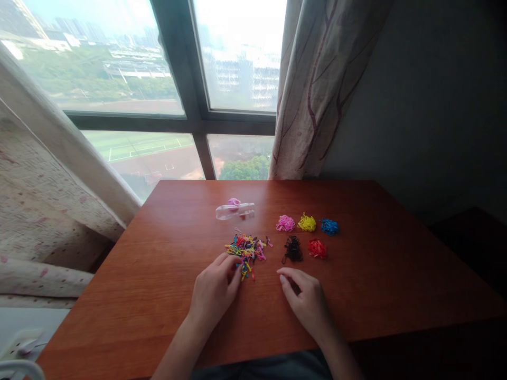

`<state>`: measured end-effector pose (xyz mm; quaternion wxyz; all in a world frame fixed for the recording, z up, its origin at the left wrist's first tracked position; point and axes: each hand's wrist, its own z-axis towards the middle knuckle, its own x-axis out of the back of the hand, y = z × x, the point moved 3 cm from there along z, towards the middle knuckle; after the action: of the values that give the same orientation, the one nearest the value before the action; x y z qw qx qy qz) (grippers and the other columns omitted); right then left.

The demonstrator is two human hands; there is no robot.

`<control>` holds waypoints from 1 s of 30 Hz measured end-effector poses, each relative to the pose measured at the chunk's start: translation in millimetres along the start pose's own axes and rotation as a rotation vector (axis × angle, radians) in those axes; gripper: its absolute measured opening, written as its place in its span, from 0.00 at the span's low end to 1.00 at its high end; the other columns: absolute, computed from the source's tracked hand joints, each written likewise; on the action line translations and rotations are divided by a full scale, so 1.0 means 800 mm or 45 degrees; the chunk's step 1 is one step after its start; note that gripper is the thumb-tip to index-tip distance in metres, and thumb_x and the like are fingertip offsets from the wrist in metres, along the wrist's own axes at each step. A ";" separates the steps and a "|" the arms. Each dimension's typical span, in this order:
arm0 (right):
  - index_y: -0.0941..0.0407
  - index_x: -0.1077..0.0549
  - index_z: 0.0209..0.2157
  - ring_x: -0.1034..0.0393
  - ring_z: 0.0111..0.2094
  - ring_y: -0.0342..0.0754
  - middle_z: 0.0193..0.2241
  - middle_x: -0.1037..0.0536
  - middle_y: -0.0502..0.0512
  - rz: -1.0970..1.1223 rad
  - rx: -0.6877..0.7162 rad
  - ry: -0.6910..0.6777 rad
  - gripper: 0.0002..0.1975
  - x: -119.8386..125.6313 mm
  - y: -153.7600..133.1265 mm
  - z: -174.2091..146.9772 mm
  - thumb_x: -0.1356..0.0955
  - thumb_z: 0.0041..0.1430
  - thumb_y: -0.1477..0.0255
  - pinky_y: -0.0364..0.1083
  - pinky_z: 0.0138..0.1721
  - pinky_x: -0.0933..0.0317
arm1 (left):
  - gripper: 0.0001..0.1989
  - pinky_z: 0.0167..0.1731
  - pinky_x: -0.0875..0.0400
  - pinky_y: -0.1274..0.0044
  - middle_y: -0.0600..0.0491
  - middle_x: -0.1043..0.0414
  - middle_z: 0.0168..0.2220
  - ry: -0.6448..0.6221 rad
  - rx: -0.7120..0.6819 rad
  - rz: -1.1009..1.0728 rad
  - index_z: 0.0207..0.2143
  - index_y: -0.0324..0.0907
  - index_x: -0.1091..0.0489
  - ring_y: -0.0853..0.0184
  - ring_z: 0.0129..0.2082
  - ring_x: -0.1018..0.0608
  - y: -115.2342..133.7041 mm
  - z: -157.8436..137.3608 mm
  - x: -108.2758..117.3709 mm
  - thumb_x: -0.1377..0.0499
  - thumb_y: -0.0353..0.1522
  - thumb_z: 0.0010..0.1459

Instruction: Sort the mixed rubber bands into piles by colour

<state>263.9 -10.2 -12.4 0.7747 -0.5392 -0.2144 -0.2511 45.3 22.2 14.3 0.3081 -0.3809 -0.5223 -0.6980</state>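
A loose pile of small mixed-colour pin-like clips [249, 248] lies on the wooden table. My left hand [216, 282] is at its near left edge, thumb and forefinger bent close together against the clips. Whatever is between those fingertips is hidden. My right hand [303, 293] rests to the right, apart from the mixed pile and just below a heap of black clips [293, 249]. Its thumb and forefinger are nearly together in a pinch; I cannot make out anything in them.
Single-colour heaps stand on the right: pink clips [285, 223], yellow clips [307, 222], blue clips [329, 227] and red clips [317, 248]. Behind the mixed pile lies a clear plastic container [227, 212] with a pink part. The table [158, 253] meets a window and curtains.
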 end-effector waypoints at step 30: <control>0.53 0.23 0.39 0.23 0.35 0.50 0.35 0.18 0.54 0.039 -0.030 -0.022 0.11 -0.001 0.000 0.000 0.37 0.64 0.73 0.44 0.38 0.32 | 0.04 0.30 0.36 0.77 0.53 0.26 0.38 -0.203 -0.138 0.274 0.36 0.46 0.30 0.63 0.37 0.22 0.014 0.030 -0.001 0.44 0.31 0.62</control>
<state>263.5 -10.1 -13.1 0.7703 -0.5536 -0.2098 -0.2369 59.8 42.6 23.3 0.3178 -0.5050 -0.4627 -0.6557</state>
